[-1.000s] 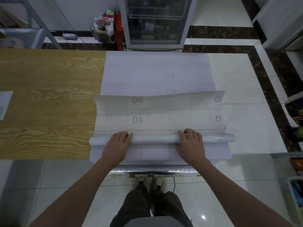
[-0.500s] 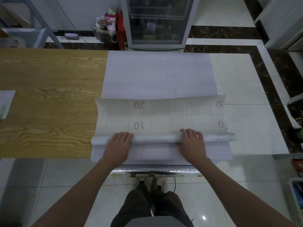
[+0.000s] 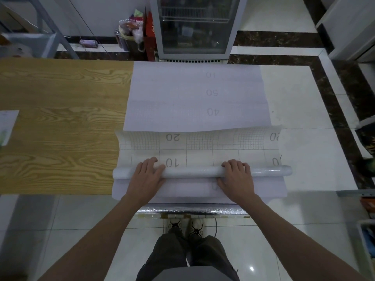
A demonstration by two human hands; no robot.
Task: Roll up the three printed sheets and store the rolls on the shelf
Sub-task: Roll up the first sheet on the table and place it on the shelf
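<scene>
A white gridded sheet (image 3: 203,142) with numbers 10 and 20 lies partly rolled on the table, its far edge curling up. The rolled part is a long glossy tube (image 3: 192,171) lying across the near side. My left hand (image 3: 146,179) holds the tube left of centre, fingers draped over its top. My right hand (image 3: 236,179) holds it right of centre, fingers curled over it. Under it a larger pale sheet (image 3: 192,94) lies flat, marked 40, 50, 10.
A wood-grain surface (image 3: 60,118) covers the table's left half, with a small paper (image 3: 8,126) at its left edge. A silver foil roll (image 3: 192,209) lies along the near table edge. Beyond stand a glass-door fridge (image 3: 194,27) and a grey metal shelf frame (image 3: 40,41).
Both hands have turned the tube away from me. It has taken up more of the gridded sheet, and the printed 10 now sits right against it.
</scene>
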